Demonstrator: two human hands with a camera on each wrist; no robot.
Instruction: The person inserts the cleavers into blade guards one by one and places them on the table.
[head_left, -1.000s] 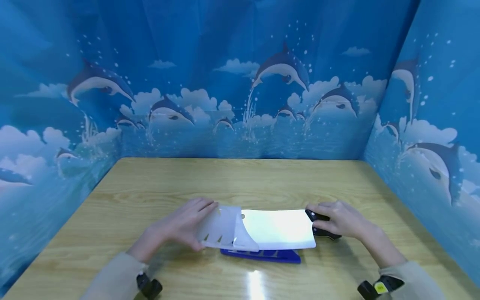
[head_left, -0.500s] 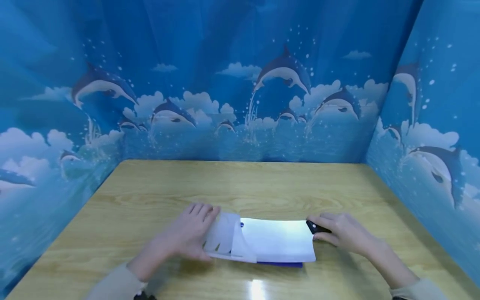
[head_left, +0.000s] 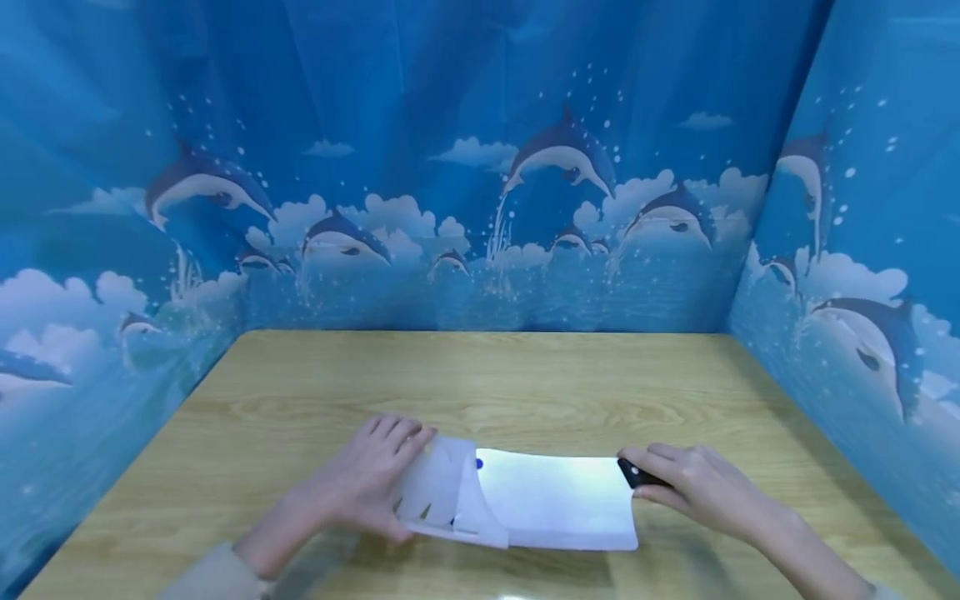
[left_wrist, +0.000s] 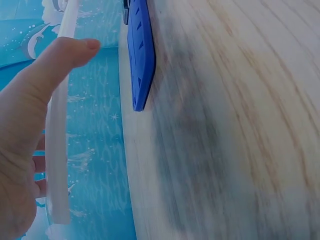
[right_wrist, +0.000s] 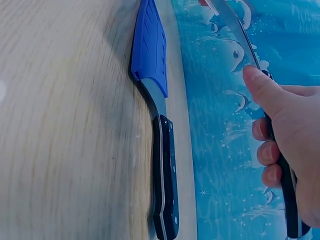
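Note:
A cleaver with a wide bright blade and black handle spans the head view, held level above the table. My right hand grips its handle. Over the blade's left end sits a translucent white blade cover, its slanted mouth overlapping the blade. My left hand holds this cover at its far end, thumb on the near side and fingers on the other. Below, on the table, lies a second knife with a black handle and a blue blade cover; in the head view the cleaver hides nearly all of it.
The wood-grain table reaches back to blue dolphin-print curtains, which stand at the back and both sides.
Both hands, with the cleaver and white cover, have come nearer to me. The blue cover, visible below the blade before, is now hidden behind it, apart from blue showing through the blade's hole.

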